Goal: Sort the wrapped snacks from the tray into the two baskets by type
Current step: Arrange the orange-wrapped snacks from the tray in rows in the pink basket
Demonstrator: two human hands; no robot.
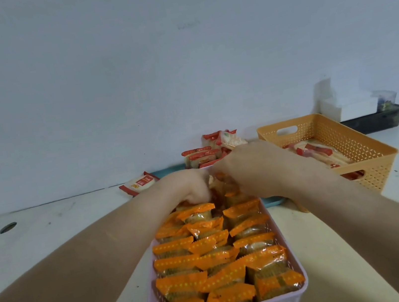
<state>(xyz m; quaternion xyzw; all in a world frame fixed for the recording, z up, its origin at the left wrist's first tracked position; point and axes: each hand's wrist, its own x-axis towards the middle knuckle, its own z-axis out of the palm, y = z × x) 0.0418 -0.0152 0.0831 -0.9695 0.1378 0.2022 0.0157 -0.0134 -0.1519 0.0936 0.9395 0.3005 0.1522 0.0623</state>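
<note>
Nearest me is the pink basket point(291, 248), packed in rows with orange-wrapped snacks point(179, 283) that fill it to the rim. At its far end both hands work close together: my left hand point(186, 188) is curled down into the packets, and my right hand point(251, 168) is bent over the same spot. Fingers are hidden, so I cannot tell whether either one holds a packet.

Beyond them the teal tray point(275, 201) shows only as an edge, with red-and-white snacks point(201, 155) heaped on it; one packet point(138, 184) lies loose on the worktop point(48, 227). The orange basket point(365, 150) to the right holds more red-and-white ones.

My worry is the pink basket being so full: pressing another packet in could lift neighbours over the rim. The wrappers look glossy and slippery, crimped at the ends, so a loose pinch may slide off.
</note>
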